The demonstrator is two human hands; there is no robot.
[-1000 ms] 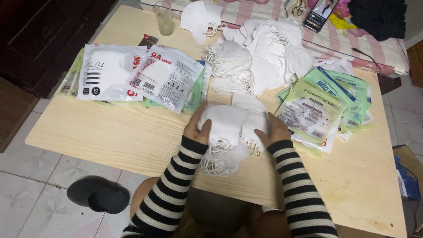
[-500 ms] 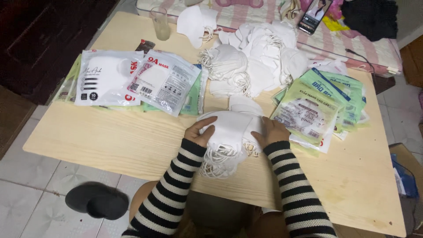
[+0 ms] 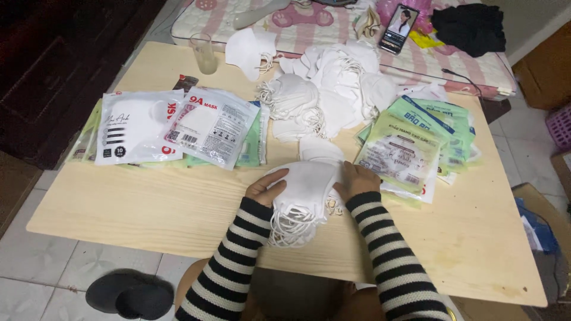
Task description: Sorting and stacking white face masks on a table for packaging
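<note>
So my left hand (image 3: 267,187) and right hand (image 3: 355,180) are both curled around a stack of white face masks (image 3: 303,193), one on each side, fingers bent in and pressing the pile together. It's sitting on the table (image 3: 137,208) right in front of me, near the front edge, with all the ear loops (image 3: 291,229) spilling out toward me in a tangle.

Just behind the stack there's a big loose heap of masks (image 3: 333,95), and to my right a fan of green printed pouches (image 3: 410,148). On my left are a couple of white packaged mask bags (image 3: 172,125) lying over more green ones. Further back there's an empty drinking glass (image 3: 204,53), and a phone (image 3: 398,28) on the pink striped mattress (image 3: 333,24) past the table.

What I reckon could go wrong: the stack is soft and slippery, so if I squeeze unevenly the middle ones could squirt out and fan apart. Those loops could also snag each other or my fingers, dragging extra masks along. And it's close enough to the edge that a slipped mask might drop onto the floor.
</note>
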